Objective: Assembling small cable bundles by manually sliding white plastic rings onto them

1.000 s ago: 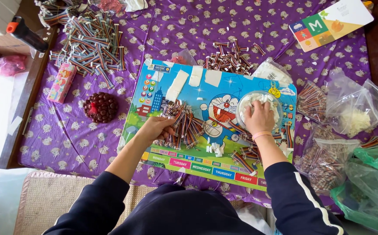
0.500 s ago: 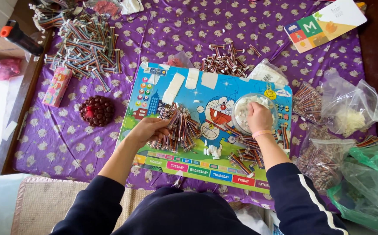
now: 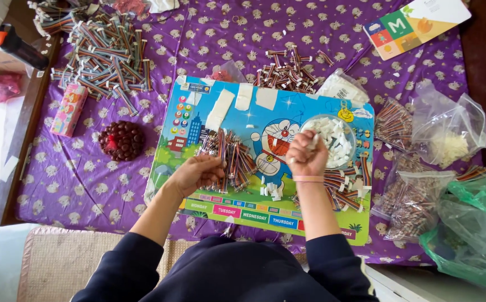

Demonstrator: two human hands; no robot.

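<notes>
The fingers of the right hand [image 3: 305, 158] pinch a small white piece [image 3: 313, 140] beside the clear bowl [image 3: 332, 140] full of white pieces. The left hand [image 3: 196, 173] curls narrow, touching the pile of striped wires [image 3: 230, 157] mid-board. The picture board [image 3: 209, 112] has free space near its top edge. Bags [image 3: 447, 134] crowd the table's right edge.

green bag [image 3: 472, 223]: cut by right edge | right fingers [image 3: 310, 146]: grip unclear
</notes>
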